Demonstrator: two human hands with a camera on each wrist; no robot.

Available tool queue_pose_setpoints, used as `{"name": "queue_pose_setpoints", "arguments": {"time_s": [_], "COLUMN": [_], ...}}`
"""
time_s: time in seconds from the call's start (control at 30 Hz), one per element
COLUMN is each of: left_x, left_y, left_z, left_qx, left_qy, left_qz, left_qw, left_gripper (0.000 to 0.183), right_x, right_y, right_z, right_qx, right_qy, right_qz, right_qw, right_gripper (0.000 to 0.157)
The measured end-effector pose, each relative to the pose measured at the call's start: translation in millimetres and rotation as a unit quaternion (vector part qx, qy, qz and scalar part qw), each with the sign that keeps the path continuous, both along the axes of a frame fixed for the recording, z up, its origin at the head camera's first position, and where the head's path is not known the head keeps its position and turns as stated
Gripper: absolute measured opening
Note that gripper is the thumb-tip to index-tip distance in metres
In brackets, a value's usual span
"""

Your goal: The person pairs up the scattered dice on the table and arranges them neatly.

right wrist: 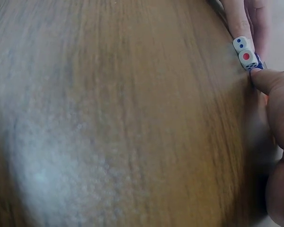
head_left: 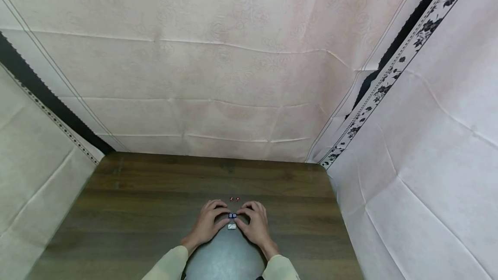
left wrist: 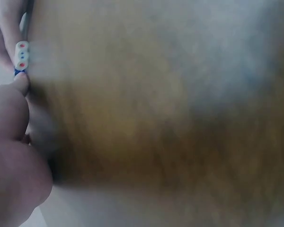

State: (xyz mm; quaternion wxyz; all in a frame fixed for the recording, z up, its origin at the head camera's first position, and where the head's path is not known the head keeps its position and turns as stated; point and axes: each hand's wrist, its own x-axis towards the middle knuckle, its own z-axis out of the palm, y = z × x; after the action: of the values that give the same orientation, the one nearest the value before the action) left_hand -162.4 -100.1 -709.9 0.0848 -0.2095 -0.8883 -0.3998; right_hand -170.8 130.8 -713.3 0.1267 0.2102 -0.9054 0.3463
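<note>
Both hands, the left hand [head_left: 206,224] and right hand [head_left: 254,223], pinch a short row of dice [head_left: 232,216] between their fingertips on the near counter [head_left: 136,202], with another white die [head_left: 231,227] just nearer and two small red pieces [head_left: 234,199] beyond still unjoined.

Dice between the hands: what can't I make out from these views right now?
- Blue die, head view: too small to read; fingertips of the left hand and right hand crowd it.
- White dice, right wrist view: faces partly behind fingers.
- Left wrist view: table blurred.
- Red bits: too small to identify.
</note>
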Motion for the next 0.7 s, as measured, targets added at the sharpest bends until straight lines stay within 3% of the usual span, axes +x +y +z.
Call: {"name": "queue_pose_setpoints", "arguments": {"time_s": [0.13, 0.27, 0.43, 0.7], "left_x": [-1.3, -4.1, -13.5, -31.4], "left_y": [-7, -10, -6, 6], "left_z": [6.7, 14.4, 18.0, 17.8], "left_qx": [0.020, 0.027, 0.032, 0.032], "left_qy": [-0.047, -0.075, -0.076, -0.066], "left_qz": [-0.012, 0.011, 0.050, 0.069], "left_qw": [0.9986, 0.9968, 0.9954, 0.9949], "left_gripper": [0.029, 0.028, 0.022, 0.024], "right_x": [0.2, 0.8, 0.3, -0.1], "right_y": [1, 2, 2, 1], "right_z": [0.2, 0.8, 0.4, -1.6], "right_qx": [0.000, 0.001, -0.002, 0.002], "right_qy": [-0.020, -0.021, -0.006, -0.004], "right_qz": [0.001, 0.000, 0.000, -0.003], "right_qw": [1.000, 1.000, 1.000, 1.000], "right_gripper": [0.015, 0.015, 0.016, 0.016]}}
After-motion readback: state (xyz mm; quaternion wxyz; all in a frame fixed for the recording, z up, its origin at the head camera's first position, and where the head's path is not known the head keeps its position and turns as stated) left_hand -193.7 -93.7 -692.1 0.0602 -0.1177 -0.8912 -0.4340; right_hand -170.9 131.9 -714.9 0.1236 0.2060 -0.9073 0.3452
